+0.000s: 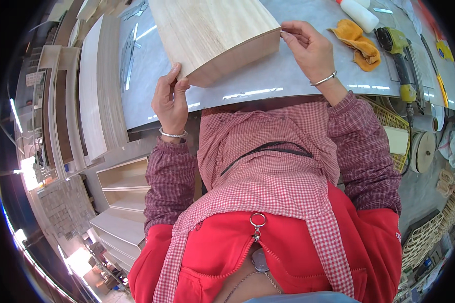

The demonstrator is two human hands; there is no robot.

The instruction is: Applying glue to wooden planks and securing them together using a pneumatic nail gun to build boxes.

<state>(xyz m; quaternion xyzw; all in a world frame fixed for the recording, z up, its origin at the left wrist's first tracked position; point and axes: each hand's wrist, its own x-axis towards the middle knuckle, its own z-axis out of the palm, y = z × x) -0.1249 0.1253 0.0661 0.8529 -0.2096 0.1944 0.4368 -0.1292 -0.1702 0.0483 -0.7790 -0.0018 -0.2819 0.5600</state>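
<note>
A pale wooden box (212,33) sits on the grey-white tabletop (237,96), its far end cut off by the top of the picture. Its smooth top and one near side face me. My left hand (170,98) holds the near left corner, with fingertips on the edge and the thumb at the near side. At the right corner, my right hand (308,50) pinches the edge between thumb and curled fingers. The inside of the box does not show.
Right of the box lie an orange cloth or glove (359,44), a white bottle (360,15) and a green-and-black power tool (397,50). Thin strips (131,58) lie to the left, beside stacked boards (98,86). Open wooden boxes (121,177) stand below; a yellow basket (389,118) is at right.
</note>
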